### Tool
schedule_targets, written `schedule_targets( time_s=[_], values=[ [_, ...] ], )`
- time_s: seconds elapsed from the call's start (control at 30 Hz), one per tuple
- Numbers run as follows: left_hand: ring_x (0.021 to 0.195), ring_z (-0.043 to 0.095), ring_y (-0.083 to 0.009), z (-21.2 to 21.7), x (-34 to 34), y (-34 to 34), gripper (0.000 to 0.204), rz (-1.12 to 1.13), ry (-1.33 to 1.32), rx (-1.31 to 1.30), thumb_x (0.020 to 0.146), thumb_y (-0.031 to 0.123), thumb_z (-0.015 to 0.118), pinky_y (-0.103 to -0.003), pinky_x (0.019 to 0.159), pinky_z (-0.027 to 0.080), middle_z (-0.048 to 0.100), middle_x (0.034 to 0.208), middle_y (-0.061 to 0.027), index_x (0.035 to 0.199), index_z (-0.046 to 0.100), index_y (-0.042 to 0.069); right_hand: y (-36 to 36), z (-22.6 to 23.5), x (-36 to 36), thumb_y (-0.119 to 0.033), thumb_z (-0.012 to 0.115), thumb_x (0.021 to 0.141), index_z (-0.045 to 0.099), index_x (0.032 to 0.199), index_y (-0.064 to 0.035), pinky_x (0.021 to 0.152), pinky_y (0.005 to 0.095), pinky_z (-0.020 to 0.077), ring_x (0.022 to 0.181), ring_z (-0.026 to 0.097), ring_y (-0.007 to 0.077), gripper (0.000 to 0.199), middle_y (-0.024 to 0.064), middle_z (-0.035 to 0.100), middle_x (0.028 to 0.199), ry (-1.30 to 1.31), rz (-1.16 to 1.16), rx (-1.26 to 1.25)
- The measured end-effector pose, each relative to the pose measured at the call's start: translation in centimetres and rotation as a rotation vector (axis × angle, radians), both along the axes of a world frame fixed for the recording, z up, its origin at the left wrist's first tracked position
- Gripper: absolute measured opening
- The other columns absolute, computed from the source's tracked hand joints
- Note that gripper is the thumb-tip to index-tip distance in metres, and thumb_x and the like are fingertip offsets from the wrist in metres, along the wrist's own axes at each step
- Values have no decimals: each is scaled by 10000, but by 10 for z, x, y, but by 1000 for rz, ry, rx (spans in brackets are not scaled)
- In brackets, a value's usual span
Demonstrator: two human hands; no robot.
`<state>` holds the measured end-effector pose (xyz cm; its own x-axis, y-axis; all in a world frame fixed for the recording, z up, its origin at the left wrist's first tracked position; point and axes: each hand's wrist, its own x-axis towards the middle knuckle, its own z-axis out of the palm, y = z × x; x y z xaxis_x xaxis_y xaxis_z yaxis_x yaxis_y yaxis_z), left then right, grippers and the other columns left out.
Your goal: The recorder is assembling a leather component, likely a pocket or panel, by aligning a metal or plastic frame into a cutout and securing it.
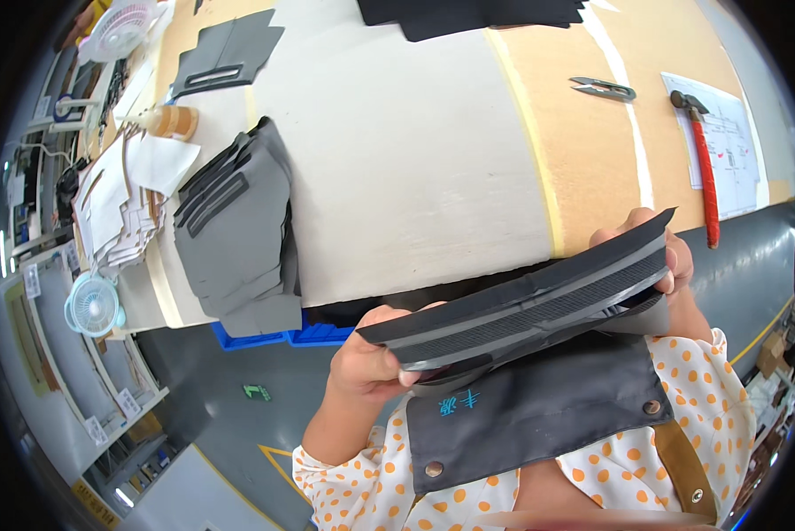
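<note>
Close to my chest I hold a dark grey and black sheet-material panel, stretched lengthwise between both hands. A ribbed or mesh band runs along its face, with a smooth black flap on its upper edge. My left hand pinches the left end, thumb in front. My right hand grips the right end, its fingers curled round the edge and partly hidden. Below the band, the material folds back toward my apron, leaving a gap near the right end. The panel tilts, with its right end higher than its left.
On the worktable lie stacked grey slotted pieces, another grey piece, black sheets, thread snips and a red-handled hammer. At left stand white card pieces, an amber bottle and a small blue fan.
</note>
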<state>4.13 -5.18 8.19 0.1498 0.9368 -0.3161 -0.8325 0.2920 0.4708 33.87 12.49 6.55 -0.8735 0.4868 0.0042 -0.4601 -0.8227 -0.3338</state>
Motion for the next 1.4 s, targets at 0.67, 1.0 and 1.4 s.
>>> schedule_targets(
  time_s=[0.67,1.0,1.4],
  values=[
    [1046,617,-176,-31,-48,47,418,329,1922,-117,945,110,730,-283,773,519,633,1200,-64,1353,645,79,81,-30,-76,-271,691,1007,667,1251,-58,851,266,492,919,618,116,325,17,710,1051,-1209,-340,1321],
    [981,587,-276,-89,14,70,255,285,1943,310,872,39,772,-382,849,496,635,1051,-70,1124,741,60,66,-57,-119,-164,761,920,645,934,-26,738,319,533,803,628,197,181,85,629,892,-1170,-370,1582],
    [977,583,-261,-95,17,68,260,359,1912,309,860,51,784,-381,860,485,632,1053,-48,1116,743,69,72,-49,-122,-133,669,883,680,886,-6,765,351,547,786,662,238,127,111,652,866,-1303,-211,1449]
  ],
)
